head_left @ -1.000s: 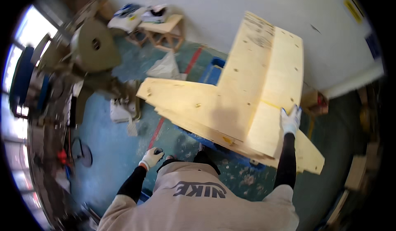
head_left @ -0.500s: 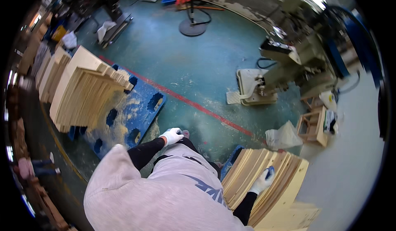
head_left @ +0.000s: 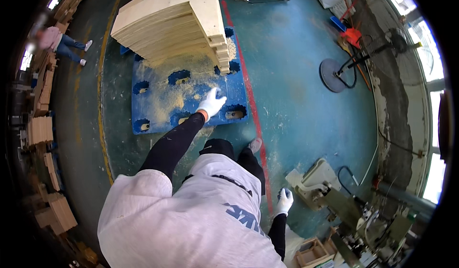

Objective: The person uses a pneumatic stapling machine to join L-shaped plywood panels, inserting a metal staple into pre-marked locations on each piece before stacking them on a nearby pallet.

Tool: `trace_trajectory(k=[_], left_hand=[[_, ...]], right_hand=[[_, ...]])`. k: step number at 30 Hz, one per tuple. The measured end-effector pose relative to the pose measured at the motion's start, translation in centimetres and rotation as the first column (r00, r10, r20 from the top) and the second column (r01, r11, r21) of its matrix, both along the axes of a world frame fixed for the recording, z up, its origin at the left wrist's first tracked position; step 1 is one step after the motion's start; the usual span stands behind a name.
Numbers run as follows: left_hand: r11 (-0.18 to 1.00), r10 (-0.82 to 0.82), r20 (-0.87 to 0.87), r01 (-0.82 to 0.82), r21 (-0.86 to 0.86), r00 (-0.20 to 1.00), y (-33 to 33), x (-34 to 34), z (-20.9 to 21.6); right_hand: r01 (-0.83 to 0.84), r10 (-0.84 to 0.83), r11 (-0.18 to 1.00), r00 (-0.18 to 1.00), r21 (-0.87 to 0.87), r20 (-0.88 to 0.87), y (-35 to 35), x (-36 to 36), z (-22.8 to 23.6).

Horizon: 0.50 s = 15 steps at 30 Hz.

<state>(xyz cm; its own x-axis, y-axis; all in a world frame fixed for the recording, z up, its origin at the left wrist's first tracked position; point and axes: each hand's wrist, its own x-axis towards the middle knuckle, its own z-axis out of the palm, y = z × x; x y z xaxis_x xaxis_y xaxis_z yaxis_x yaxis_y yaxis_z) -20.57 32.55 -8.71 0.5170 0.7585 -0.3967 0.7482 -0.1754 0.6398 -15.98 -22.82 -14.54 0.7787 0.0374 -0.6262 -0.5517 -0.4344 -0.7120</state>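
Observation:
My left hand (head_left: 213, 103), in a white glove with blue on its fingers, reaches out over the near part of a blue plastic pallet (head_left: 160, 106). Its thumb and fingers are apart, with nothing in them. At the pallet's far side stands a tall stack of pale plywood boards (head_left: 158, 36), a gap away from that hand. My right hand (head_left: 285, 201), gloved the same way, hangs low at my right side above the green floor. Its fingers are loosely bent and I see nothing in them.
Sawdust lies on the pallet. A red floor line (head_left: 254, 110) runs past its right edge. At lower right are a machine with a pale foot pedal (head_left: 318, 177) and a wooden stool (head_left: 313, 252). A stand fan (head_left: 332, 75) is at right; another person (head_left: 60, 42) is far left.
I have turned left, so the pallet and stack now lie ahead. My right hand has come off the other board stack, now out of view. My left arm has stretched forward.

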Motion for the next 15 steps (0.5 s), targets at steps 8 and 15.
trace_trajectory(k=[8, 15], left_hand=[[0.876, 0.265, 0.055, -0.264, 0.403, 0.963, 20.7, 13.3, 2.3], [0.886, 0.375, 0.122, -0.394, 0.244, 0.919, 28.2, 17.9, -1.0]], right_hand=[[-0.103, 0.102, 0.985, 0.995, 0.139, 0.017, 14.9, 12.0, 6.9], [-0.236, 0.238, 0.971, 0.971, 0.037, -0.032, 23.3, 10.9, 8.4]])
